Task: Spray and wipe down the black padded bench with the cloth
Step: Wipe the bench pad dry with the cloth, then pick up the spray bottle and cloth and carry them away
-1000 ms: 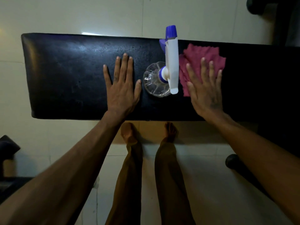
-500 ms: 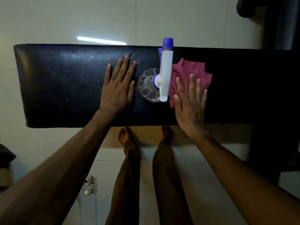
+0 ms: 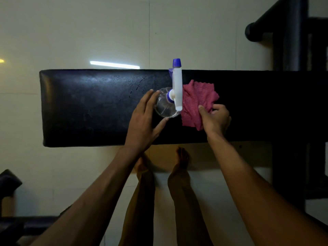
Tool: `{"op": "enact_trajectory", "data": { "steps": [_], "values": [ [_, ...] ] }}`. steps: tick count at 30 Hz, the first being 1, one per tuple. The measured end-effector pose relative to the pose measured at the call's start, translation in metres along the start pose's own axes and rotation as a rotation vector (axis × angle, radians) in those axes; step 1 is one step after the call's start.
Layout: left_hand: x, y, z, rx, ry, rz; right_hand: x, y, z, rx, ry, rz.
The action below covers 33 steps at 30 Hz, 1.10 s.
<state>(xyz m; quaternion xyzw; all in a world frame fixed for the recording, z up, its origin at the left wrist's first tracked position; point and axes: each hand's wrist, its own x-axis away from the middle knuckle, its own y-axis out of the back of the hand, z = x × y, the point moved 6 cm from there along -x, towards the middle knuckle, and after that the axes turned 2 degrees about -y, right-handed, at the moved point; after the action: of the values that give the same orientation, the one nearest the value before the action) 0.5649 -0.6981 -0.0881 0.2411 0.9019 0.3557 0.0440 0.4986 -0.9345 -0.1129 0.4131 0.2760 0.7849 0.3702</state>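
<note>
Head view, looking straight down on the black padded bench (image 3: 92,107) — the desk on which both tools stand. Left hand (image 3: 142,121) is cupped around the clear body of the spray bottle (image 3: 165,105), fingers on its far side and thumb on its near side; the grip looks partly closed, touching the plastic but not yet clamped, so whether it bears any weight cannot be told. Spray bottle stands upright near the middle of the desk, its white trigger head (image 3: 177,89) with blue nozzle cap pointing away from the person (a posture that suits picking it up and aiming along the pad). Right hand (image 3: 213,119) is closed on the near corner of the maroon cloth (image 3: 195,102), thumb on top and fingers curled beneath, bunching the fabric; the rest of the cloth lies flat, just beside the bottle on its right. Droplets (image 3: 136,86) glisten on the pad left of the bottle — some liquid is already on the surface. Holding one tool in each hand probably prepares for alternating spraying and wiping without setting either down. Bare feet and tiled floor (image 3: 88,32) show around the bench.
</note>
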Motion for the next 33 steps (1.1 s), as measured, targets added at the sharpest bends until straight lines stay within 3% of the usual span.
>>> {"op": "enact_trajectory", "data": {
  "steps": [5, 18, 21, 26, 33],
  "values": [
    [-0.015, -0.009, -0.015, 0.03, -0.05, 0.063, -0.002, 0.001, 0.011, 0.017, 0.06, -0.017],
    [0.023, 0.02, -0.051, 0.266, 0.071, -0.121, 0.045, 0.061, 0.079, 0.13, 0.72, 0.186],
    [0.049, 0.037, -0.079, 0.261, 0.066, -0.144, 0.062, 0.093, 0.101, 0.112, 0.775, 0.225],
    [0.105, 0.093, -0.146, 0.295, 0.251, -0.249, 0.12, 0.175, 0.151, 0.025, 0.899, 0.337],
    [0.186, 0.177, -0.224, 0.232, 0.343, -0.473, 0.212, 0.231, 0.211, 0.171, 1.111, 0.449]
  ]
}}
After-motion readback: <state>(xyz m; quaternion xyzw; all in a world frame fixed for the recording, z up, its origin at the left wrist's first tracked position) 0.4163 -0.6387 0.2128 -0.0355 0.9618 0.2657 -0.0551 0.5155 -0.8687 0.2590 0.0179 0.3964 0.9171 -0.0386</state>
